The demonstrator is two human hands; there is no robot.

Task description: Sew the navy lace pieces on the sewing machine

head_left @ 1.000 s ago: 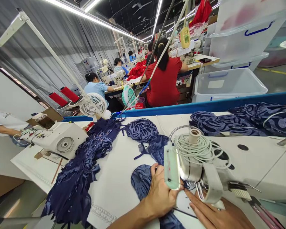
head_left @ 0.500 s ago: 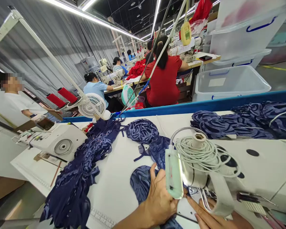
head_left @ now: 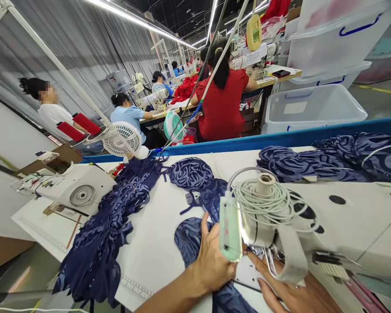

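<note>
A garment workshop, seen from a sewing station. At far left a person in a white top stands by the grey curtain, behind two red thread cones and a small white fan. Below them a second sewing machine sits on a side table, and a long heap of navy lace pieces runs down the white table beside it.

At centre, the left hand lies flat on a navy lace cup, fingers together and pressing the fabric down, thumb raised toward more navy cups further up the table. The cup lies just left of the needle area, partly under the hand. A pale green lamp hangs in front of the sewing machine, whose top carries a coil of white cord.

The right hand rests at the lower edge beneath the machine head, fingers stretched flat toward the presser foot; whether it touches the fabric cannot be told.

Beyond a blue table rail, a worker in red and one in light blue sit at other machines. At right, more navy lace lies piled along the table, with clear bins stacked behind.
</note>
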